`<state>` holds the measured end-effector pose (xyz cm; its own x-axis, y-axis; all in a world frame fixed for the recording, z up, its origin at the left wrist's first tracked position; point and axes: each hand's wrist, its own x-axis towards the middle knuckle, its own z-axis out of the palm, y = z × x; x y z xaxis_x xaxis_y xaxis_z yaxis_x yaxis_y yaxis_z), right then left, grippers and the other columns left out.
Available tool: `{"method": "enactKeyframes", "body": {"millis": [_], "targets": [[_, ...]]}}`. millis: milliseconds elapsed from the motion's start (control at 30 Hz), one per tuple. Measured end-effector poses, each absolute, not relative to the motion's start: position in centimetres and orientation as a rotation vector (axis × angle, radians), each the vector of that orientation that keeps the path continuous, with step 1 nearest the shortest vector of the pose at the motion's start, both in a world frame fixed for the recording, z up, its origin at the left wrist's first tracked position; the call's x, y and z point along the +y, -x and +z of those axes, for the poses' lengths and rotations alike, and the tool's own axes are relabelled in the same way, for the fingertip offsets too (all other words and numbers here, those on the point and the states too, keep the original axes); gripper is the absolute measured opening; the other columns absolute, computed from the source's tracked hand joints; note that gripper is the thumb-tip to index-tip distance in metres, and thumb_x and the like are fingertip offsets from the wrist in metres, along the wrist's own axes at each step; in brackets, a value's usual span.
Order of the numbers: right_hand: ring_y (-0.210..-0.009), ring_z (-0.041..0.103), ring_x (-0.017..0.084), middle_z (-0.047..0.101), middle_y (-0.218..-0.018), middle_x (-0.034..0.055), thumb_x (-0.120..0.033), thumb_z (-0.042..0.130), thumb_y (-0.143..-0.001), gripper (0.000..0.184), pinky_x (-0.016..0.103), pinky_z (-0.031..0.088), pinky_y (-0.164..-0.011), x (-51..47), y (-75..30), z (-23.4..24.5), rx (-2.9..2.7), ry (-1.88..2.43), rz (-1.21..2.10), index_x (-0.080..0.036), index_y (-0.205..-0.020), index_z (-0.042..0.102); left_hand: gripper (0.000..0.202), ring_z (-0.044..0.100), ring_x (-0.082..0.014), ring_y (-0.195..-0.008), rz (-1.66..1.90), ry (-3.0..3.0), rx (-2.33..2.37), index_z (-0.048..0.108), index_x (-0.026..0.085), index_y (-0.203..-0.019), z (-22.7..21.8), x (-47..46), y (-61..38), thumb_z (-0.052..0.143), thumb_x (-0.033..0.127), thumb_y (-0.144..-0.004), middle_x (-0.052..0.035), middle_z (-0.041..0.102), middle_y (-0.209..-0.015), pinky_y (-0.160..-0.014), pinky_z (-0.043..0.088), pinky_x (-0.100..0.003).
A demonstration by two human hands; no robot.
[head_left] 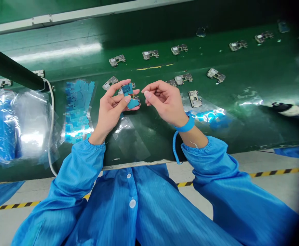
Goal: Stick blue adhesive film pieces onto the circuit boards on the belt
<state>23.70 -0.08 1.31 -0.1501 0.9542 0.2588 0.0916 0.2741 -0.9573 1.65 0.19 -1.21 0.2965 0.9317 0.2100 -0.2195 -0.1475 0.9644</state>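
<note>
My left hand [111,106] pinches a small circuit board with blue flexible film [130,95] between thumb and fingers, above a green conveyor belt [149,147]. My right hand [165,100] sits just to its right, with fingertips drawn together and nothing visible between them. Several stamped metal frames lie on the belt around both hands, the nearest [110,83] just above my left hand. Another metal frame [195,98] lies to the right of my right hand.
A sheet of blue film pieces [77,109] and clear plastic bags [16,126] lie left on the belt. A clear film sheet [130,136] lies below my hands. A blue wrist strap [185,124] has a coiled cord. A black rail [11,65] crosses upper left.
</note>
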Motion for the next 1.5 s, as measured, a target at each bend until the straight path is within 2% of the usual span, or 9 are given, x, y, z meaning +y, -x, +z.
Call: {"method": "enactKeyframes", "body": {"millis": [133,267,400,633,867,1000,1267,1500], "targets": [[-0.072,0.064,0.016,0.071,-0.083,0.0007,-0.076,0.077,-0.098,0.051,0.032,0.058,-0.070,-0.2,-23.6,1.2,-1.522,1.016,1.106,-0.025,-0.100,0.073,0.075,0.073,-0.0377,-0.145,1.201,-1.359,0.759,0.059,0.037,-0.156,-0.6,-0.1,-1.7,0.091,0.061,-0.093,-0.0067,0.082,-0.140,-0.102,0.076,-0.047],[-0.072,0.062,0.016,0.070,-0.083,0.0011,-0.075,0.073,-0.101,0.051,0.034,0.053,-0.070,-0.5,-23.3,1.4,-1.591,1.013,1.149,-0.024,-0.094,0.071,0.083,0.072,-0.0398,-0.147,1.185,-1.333,0.825,0.059,0.036,-0.156,-0.1,-0.5,-2.0,0.096,0.062,-0.086,-0.0088,0.081,-0.142,-0.101,0.076,-0.046],[-0.071,0.057,0.016,0.068,-0.080,0.0005,-0.076,0.075,-0.099,0.054,0.034,0.046,-0.068,-0.6,-23.1,1.4,-1.667,0.999,1.097,-0.023,-0.089,0.070,0.083,0.074,-0.0389,-0.144,1.164,-1.330,0.820,0.058,0.035,-0.158,0.1,-0.8,-2.1,0.095,0.060,-0.088,-0.0093,0.083,-0.137,-0.102,0.075,-0.047],[-0.066,0.046,0.014,0.056,-0.072,-0.0021,-0.063,0.078,-0.102,0.049,0.032,0.036,-0.064,-0.7,-23.0,1.0,-1.664,0.980,1.024,-0.022,-0.080,0.064,0.079,0.080,-0.0386,-0.134,1.148,-1.297,0.848,0.061,0.034,-0.157,0.4,-1.2,-2.1,0.095,0.056,-0.090,-0.0084,0.087,-0.128,-0.100,0.076,-0.051],[-0.068,0.051,0.016,0.061,-0.071,-0.0005,-0.073,0.073,-0.101,0.056,0.034,0.039,-0.068,-0.7,-23.0,1.3,-1.671,0.997,1.045,-0.022,-0.077,0.067,0.080,0.081,-0.0389,-0.132,1.134,-1.270,0.853,0.060,0.035,-0.159,0.4,-1.3,-2.1,0.095,0.054,-0.090,-0.0077,0.087,-0.124,-0.094,0.078,-0.050],[-0.068,0.054,0.016,0.064,-0.070,0.0003,-0.070,0.070,-0.104,0.056,0.035,0.042,-0.071,-0.8,-23.1,1.5,-1.663,0.973,1.055,-0.022,-0.076,0.069,0.068,0.078,-0.0381,-0.137,1.121,-1.228,0.809,0.061,0.035,-0.158,0.4,-1.2,-2.0,0.084,0.057,-0.098,-0.0056,0.088,-0.117,-0.095,0.078,-0.050],[-0.067,0.052,0.017,0.063,-0.068,0.0010,-0.079,0.064,-0.104,0.065,0.035,0.040,-0.067,-1.0,-22.9,1.7,-1.630,0.988,1.071,-0.023,-0.070,0.062,0.060,0.089,-0.0348,-0.110,1.090,-1.157,0.814,0.066,0.033,-0.153,0.8,-0.7,-1.8,0.076,0.058,-0.099,-0.0051,0.088,-0.122,-0.087,0.079,-0.050],[-0.067,0.054,0.018,0.061,-0.066,0.0015,-0.076,0.060,-0.108,0.067,0.036,0.042,-0.068,-1.0,-23.0,1.6,-1.638,0.974,1.069,-0.023,-0.067,0.058,0.058,0.086,-0.0362,-0.118,1.102,-1.188,0.818,0.065,0.033,-0.154,1.1,-1.1,-1.9,0.076,0.055,-0.102,-0.0051,0.087,-0.120,-0.088,0.079,-0.049]]}}
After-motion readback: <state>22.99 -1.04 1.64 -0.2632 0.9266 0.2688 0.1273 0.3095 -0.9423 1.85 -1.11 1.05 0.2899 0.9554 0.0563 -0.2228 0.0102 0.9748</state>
